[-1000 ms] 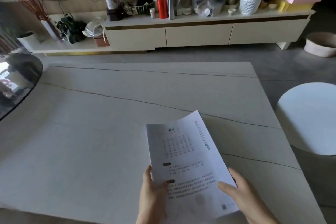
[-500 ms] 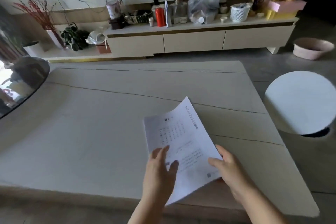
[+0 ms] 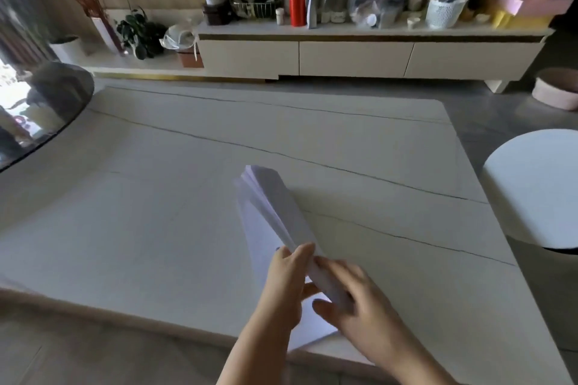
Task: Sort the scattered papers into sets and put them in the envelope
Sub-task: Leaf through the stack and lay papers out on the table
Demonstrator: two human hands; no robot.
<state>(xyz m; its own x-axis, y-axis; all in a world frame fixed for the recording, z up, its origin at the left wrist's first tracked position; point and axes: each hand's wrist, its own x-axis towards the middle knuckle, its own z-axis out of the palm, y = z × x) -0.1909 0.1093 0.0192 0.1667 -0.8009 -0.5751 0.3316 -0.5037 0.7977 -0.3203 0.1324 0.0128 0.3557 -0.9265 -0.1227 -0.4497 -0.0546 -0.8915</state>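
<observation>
White paper stack (image 3: 275, 212) bent lengthwise, pinched by left hand (image 3: 289, 278), right hand (image 3: 353, 297); marble-veined table (image 3: 156, 197).

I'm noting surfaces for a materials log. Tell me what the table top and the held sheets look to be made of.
Table top: likely stone or sintered slab, matte off-white, with thin dark veins running across it. Sheets: thin white paper, matte, their edges fanned and bent where the left hand and right hand grip them.

A pale marble table (image 3: 187, 197) with thin dark veins is standing here; a white sheet (image 3: 312, 327) is lying near its front edge.
</observation>
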